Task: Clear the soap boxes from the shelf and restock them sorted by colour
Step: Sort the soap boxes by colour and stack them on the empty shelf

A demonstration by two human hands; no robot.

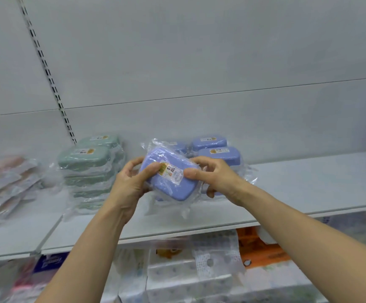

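Both hands grasp one blue soap box [169, 174], wrapped in clear plastic and tilted, held just above the white shelf [298, 184]. The left hand [129, 182] grips its left end, thumb on the lid beside the label and fingers curled round the far edge. The right hand [212, 173] grips the right end, thumb pressed on the lid near the label, fingers wrapped round the side and underneath.

Just behind the held box, toward the far right, stands a stack of blue soap boxes [219, 154] in plastic wrap, two stacks deep, with another blue box partly hidden behind the held one. To the left of the hands, well apart from the blue ones, sit stacks of green soap boxes [85, 158], also wrapped, one stack nearer and one farther back. At the far left edge of the shelf lies a blurred heap of pinkish packets [5, 178] in plastic.

Behind everything rises a white back panel [199, 62] with a slotted upright rail [46, 71]. Below the shelf, near the viewer, blurred packaged goods [199, 270] fill the lower level.
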